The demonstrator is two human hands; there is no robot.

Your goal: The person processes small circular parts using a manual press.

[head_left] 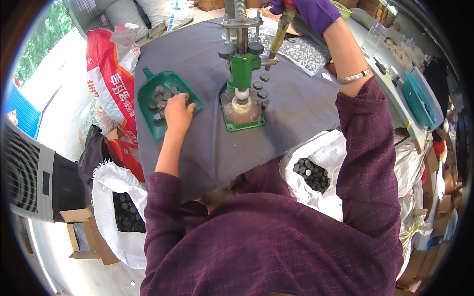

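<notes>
My left hand [178,112] is in a green dustpan [148,123] on the table, fingers bent together at a dark round disc at the edge of a small heap of discs [160,101]. The fingertips are partly hidden. At the top, my right hand [316,14], in a purple glove, is wrapped round the lever [281,33] of a green hand press [241,71]. The press stands right of the dustpan, with a pale die [241,104] over its base. Several dark discs [262,93] lie in a row beside the press.
A grey cloth covers the table [197,49]. Small metal rings [303,52] lie on a plastic sheet at the far right. White sacks of dark discs stand below the table, one left [106,197] and one right [333,148]. A red and white sack [111,79] leans at the left.
</notes>
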